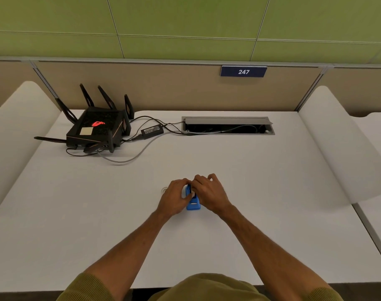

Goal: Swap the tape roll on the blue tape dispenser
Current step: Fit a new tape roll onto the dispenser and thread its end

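The blue tape dispenser (193,204) stands on the white desk (272,192), its cutter end pointing toward me. My left hand (173,197) wraps its left side and holds it. My right hand (209,192) covers the far top of the dispenser, fingers curled over where the roll sits; the roll inside is hidden. A clear tape roll (164,189) lies flat on the desk just left of my left hand, mostly hidden by it.
A black router (98,129) with antennas, its power adapter (152,130) and cables lie at the back left. An open cable tray (227,126) is set into the desk at the back. White curved dividers stand on both sides.
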Demonstrator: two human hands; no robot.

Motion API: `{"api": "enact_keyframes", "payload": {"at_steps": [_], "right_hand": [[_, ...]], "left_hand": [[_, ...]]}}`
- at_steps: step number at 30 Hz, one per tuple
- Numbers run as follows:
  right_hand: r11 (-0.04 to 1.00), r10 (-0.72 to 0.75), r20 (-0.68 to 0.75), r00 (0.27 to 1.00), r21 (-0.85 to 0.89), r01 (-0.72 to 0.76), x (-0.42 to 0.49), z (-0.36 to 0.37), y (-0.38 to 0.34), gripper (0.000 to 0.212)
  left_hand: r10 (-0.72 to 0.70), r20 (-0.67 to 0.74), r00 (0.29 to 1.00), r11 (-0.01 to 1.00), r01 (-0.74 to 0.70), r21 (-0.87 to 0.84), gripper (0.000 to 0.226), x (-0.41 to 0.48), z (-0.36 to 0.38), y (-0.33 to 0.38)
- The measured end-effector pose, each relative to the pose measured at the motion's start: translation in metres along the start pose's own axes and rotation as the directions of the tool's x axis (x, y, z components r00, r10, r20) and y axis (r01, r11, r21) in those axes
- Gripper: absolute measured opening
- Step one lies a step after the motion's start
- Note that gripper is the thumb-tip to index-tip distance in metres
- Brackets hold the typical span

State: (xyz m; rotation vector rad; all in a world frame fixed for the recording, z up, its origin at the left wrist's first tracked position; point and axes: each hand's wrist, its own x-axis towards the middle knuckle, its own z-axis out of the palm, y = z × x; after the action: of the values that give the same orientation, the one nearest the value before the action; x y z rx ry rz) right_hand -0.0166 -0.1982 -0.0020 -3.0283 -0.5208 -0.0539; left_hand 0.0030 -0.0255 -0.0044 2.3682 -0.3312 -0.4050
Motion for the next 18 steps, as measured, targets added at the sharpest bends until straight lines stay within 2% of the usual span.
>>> {"api": "enact_keyframes", "payload": {"at_steps": [14,16,17,18], "right_hand": [[1.0,0.023,0.022,0.999,0.016,-0.023,-0.005,-0.004,-0.003,0.026],[0.985,0.129,-0.009,0.992,0.119,-0.127,-0.009,-0.002,-0.008,0.022],[0.94,0.257,-0.037,0.966,0.243,-0.241,-0.012,-0.003,-0.012,0.019],[0.838,0.418,-0.031,0.908,0.398,-0.373,-0.014,-0.004,-0.016,0.021]], "left_hand": [[0.023,-0.006,1.0,0.998,-0.023,0.057,0.038,0.002,0.001,0.001],[0.03,-0.007,1.0,0.998,-0.029,0.059,0.036,0.001,0.001,0.001],[0.033,-0.01,0.999,0.998,-0.032,0.053,0.036,0.0,0.001,0.001],[0.036,-0.012,0.999,0.998,-0.035,0.048,0.035,0.0,0.001,0.001]]}}
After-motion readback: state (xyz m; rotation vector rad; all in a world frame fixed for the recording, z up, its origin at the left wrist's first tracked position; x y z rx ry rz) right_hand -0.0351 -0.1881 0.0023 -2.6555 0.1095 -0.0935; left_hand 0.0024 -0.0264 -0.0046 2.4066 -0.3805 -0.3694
